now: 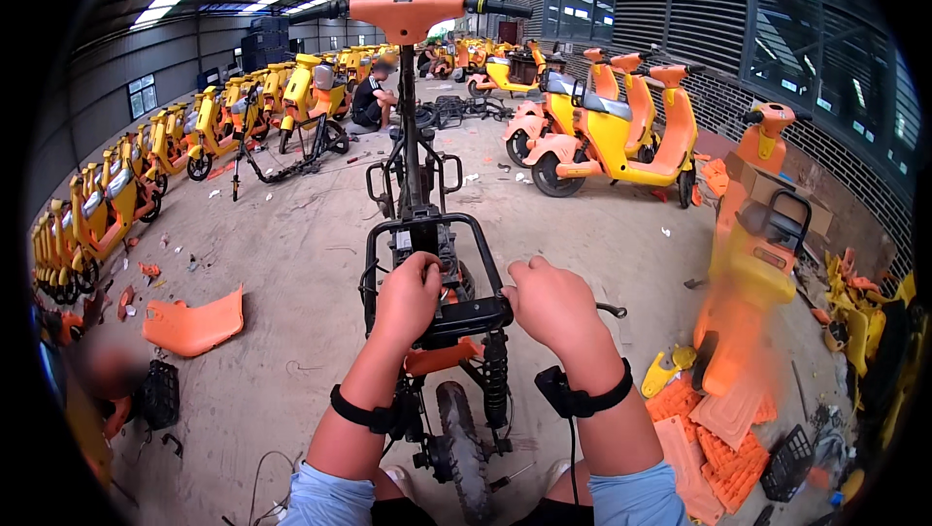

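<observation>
A stripped scooter frame stands upright before me, its orange handlebar cover at the far end. Inside its black rear carrier loop, my left hand is closed with the fingertips bent down, and whatever it pinches is hidden. At the loop's right rear corner, my right hand has its fingers curled in; I cannot make out what lies in them. Between the hands sits a black rear bracket. Below it are a coil shock absorber and the rear wheel.
Yellow and orange scooters stand at right, with long rows along the left wall. Loose orange panels and piled plastic parts litter the concrete floor. A person crouches farther back. At lower left, a blurred person is partly visible.
</observation>
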Demonstrator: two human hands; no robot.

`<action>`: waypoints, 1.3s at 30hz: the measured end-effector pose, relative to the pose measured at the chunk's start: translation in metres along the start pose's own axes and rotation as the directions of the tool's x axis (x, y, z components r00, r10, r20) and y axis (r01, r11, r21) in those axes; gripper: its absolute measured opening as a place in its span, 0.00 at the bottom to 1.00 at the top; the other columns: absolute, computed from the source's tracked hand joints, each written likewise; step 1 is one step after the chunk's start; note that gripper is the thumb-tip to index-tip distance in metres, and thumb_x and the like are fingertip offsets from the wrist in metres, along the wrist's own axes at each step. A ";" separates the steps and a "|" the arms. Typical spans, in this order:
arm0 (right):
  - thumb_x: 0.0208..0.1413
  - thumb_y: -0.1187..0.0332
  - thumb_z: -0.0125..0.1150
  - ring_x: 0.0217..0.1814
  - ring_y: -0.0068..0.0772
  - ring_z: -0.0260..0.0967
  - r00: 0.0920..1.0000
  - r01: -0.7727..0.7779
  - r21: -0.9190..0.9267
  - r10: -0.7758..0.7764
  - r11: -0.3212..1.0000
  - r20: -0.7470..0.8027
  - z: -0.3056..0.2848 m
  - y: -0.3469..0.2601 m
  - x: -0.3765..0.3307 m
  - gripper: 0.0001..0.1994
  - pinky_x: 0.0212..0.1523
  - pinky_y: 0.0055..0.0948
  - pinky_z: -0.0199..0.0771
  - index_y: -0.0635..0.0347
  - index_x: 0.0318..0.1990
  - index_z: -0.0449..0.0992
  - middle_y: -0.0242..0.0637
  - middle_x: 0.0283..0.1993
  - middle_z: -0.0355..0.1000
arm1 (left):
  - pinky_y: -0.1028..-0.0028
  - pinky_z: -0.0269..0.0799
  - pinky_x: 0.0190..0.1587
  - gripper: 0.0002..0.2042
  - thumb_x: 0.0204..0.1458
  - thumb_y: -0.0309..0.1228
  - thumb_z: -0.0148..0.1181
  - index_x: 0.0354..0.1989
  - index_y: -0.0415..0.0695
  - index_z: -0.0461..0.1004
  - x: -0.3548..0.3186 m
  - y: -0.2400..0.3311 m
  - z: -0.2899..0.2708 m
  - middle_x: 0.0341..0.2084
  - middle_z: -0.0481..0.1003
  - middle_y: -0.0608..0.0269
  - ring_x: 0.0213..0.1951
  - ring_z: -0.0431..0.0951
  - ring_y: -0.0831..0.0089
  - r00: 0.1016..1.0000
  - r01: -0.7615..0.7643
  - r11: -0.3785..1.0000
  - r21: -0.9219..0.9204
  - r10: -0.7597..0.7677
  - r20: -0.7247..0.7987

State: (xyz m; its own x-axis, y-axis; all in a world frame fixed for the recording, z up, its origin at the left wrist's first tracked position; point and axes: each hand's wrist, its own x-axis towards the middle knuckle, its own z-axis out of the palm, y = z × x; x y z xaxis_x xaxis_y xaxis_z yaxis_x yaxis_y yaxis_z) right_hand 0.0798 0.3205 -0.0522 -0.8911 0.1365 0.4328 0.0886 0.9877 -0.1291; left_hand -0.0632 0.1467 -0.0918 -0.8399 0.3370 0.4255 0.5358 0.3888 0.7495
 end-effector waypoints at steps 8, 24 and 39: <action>0.68 0.60 0.60 0.46 0.56 0.80 0.981 -0.006 0.082 -0.010 0.997 0.193 0.017 0.003 0.012 0.11 0.48 0.52 0.79 0.57 0.43 0.84 0.47 0.39 0.81 | 0.58 0.79 0.39 0.11 0.67 0.33 0.57 0.47 0.41 0.82 -0.005 -0.002 -0.005 0.29 0.84 0.48 0.33 0.86 0.52 1.000 -0.019 1.000 -0.011 0.019 0.024; 0.56 0.66 0.65 0.35 0.46 0.83 0.996 0.035 -0.170 -0.048 0.985 -0.071 0.044 -0.008 0.015 0.05 0.37 0.43 0.83 0.55 0.33 0.81 0.40 0.32 0.80 | 0.58 0.77 0.39 0.11 0.66 0.33 0.58 0.47 0.41 0.82 -0.002 -0.007 0.003 0.30 0.83 0.48 0.34 0.84 0.51 0.999 -0.051 0.998 0.027 0.050 0.007; 0.61 0.66 0.63 0.33 0.53 0.82 0.994 -0.062 -0.057 0.057 0.996 -0.096 0.051 -0.025 0.013 0.07 0.36 0.49 0.83 0.59 0.34 0.79 0.47 0.33 0.80 | 0.66 0.76 0.32 0.27 0.65 0.23 0.59 0.74 0.51 0.71 -0.052 0.079 -0.028 0.23 0.76 0.54 0.23 0.78 0.61 0.808 -0.534 0.845 -0.013 0.506 -0.303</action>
State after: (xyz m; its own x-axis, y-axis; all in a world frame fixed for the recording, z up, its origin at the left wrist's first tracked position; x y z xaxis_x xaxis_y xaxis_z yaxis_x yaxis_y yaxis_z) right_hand 0.0435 0.2937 -0.0892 -0.8379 0.1990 0.5083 0.1691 0.9800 -0.1049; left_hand 0.0204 0.1359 -0.0410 -0.4339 0.2088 0.8764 0.9003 0.1373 0.4130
